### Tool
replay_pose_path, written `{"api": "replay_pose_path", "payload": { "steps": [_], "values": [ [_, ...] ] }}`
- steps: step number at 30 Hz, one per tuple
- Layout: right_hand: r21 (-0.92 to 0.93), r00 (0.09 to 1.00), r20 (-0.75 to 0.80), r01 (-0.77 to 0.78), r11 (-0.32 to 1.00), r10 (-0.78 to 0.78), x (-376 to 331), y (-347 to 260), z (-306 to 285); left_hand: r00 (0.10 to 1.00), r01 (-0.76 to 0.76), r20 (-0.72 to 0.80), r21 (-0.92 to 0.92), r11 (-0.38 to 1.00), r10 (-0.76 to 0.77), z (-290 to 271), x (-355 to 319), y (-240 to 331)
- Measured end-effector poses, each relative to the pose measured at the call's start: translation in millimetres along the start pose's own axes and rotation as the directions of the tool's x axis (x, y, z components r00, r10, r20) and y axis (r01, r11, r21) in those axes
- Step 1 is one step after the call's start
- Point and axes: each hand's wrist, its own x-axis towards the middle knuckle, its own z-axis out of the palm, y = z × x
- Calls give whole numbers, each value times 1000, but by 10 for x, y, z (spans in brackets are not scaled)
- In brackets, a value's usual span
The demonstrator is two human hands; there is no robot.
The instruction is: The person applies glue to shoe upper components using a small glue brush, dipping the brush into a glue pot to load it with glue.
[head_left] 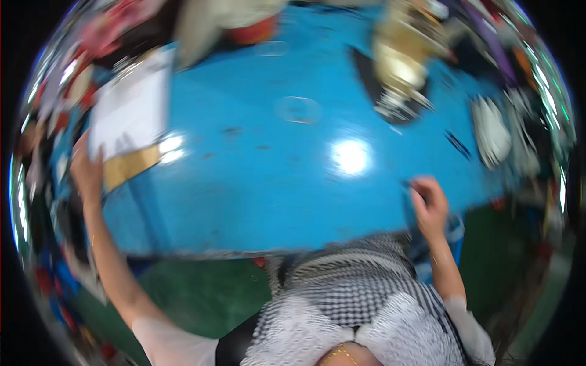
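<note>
The picture is blurred by motion. My left hand (pixel 86 171) reaches far left and holds the near edge of a flat white sheet or box (pixel 131 107) with a brown cardboard strip (pixel 130 165) along its near side, lying on the blue table (pixel 274 183). My right hand (pixel 429 204) rests on the table's right part with fingers curled around a small dark object (pixel 408 184), too blurred to name.
A gold-coloured machine-like object (pixel 400 61) stands at the back right. A white item (pixel 491 131) lies at the right edge, a round clear ring (pixel 298 110) at the middle. Coloured clutter lines the left rim. The green floor (pixel 201 293) shows below the table edge.
</note>
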Motion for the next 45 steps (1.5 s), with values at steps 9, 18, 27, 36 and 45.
{"api": "replay_pose_path", "payload": {
  "steps": [9, 18, 27, 36, 45],
  "values": [
    [111, 924, -359, -97, 989, 131, -611, 417, -937, 763, -416, -19, -779, 469, 646, -698, -500, 3631],
    [312, 626, -371, -612, 727, 686, -2044, 1788, -1915, 524, -215, 29, -962, 165, 851, -1152, -1200, 5085],
    [16, 925, -145, -353, 935, 351, -1802, 2067, -654, 435, -69, 128, -982, 175, 891, -341, -1978, 7321],
    [201, 853, 9, -512, 835, 521, -2077, 2730, -671, 269, 322, 317, -920, 225, 910, 277, -2249, 7973],
    [-463, 764, -476, -639, 615, 435, -2798, 3899, -1600, -90, 754, 319, -597, 274, 943, -983, -1812, 8126]
  ]
}}
